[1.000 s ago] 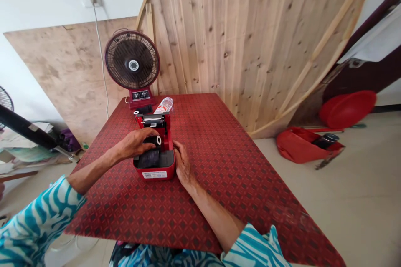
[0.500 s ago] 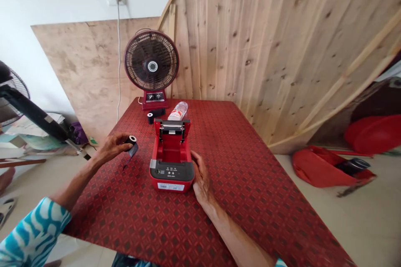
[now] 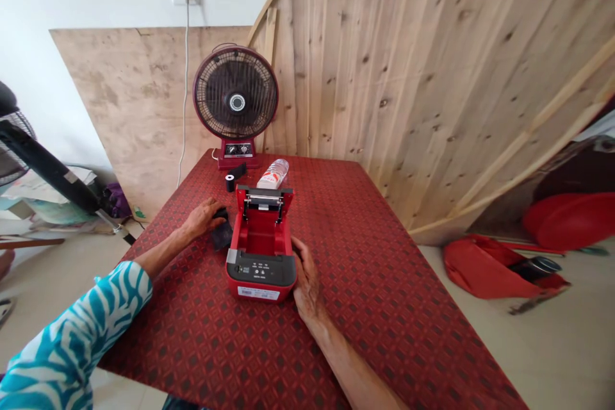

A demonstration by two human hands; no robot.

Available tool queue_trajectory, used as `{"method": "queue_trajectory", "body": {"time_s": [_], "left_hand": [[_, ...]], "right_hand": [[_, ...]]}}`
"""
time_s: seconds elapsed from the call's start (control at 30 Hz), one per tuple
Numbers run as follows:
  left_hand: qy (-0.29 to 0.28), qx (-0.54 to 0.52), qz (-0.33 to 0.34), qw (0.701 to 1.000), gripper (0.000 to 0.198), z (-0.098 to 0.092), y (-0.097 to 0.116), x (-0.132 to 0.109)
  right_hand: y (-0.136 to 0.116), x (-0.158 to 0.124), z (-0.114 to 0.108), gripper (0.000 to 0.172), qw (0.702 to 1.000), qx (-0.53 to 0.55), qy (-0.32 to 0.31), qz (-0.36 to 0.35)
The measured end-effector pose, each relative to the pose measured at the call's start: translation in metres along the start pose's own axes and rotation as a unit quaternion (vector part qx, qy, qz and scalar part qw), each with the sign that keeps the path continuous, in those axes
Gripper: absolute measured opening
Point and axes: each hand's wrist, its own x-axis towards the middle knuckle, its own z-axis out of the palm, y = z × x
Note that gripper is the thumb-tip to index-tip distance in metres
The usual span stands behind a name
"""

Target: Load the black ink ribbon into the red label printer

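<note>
A red and black label printer (image 3: pixel 262 269) stands on the table with its lid tipped back and its red inner bay exposed. My right hand (image 3: pixel 306 275) grips the printer's right side, thumb toward me and fingers along the far part. To the left of the printer, my left hand (image 3: pixel 204 218) has its fingers closed on a roll of black ribbon (image 3: pixel 221 230), whose loose end hangs toward the table. Part of that roll is hidden by the fingers. Behind the printer a second black roll (image 3: pixel 230 184) with a white core stands upright.
A plastic bottle (image 3: pixel 273 174) lies behind the printer. At the back of the red patterned table (image 3: pixel 375 269) stands a dark red fan (image 3: pixel 236 99). A wooden panel (image 3: pixel 408 77) leans behind, and a red bag (image 3: pixel 475 269) rests on the floor at right.
My left hand has moved right with the black ribbon roll, close to the printer's left side. The roll's white core no longer faces me. My right hand stays on the printer.
</note>
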Motion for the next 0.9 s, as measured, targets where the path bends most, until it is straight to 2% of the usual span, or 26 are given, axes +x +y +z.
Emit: {"method": "queue_trajectory", "body": {"time_s": [0.2,0.37,0.57,0.9], "left_hand": [[-0.029,0.013,0.045,0.998,0.037,-0.003,-0.002,-0.014],[-0.008,0.006,0.046,0.999,0.036,0.006,0.001,-0.008],[0.039,-0.021,0.017,0.999,0.035,0.029,0.007,0.013],[0.068,-0.119,-0.073,0.988,0.051,0.022,-0.012,-0.002]], "right_hand": [[0.002,0.000,0.000,0.040,1.000,-0.006,0.007,-0.008],[0.005,0.001,-0.002,0.042,1.000,-0.007,0.002,-0.009],[0.009,0.001,-0.001,0.041,1.000,-0.007,0.004,-0.014],[0.011,0.002,-0.001,0.041,1.000,-0.001,0.007,-0.015]]}}
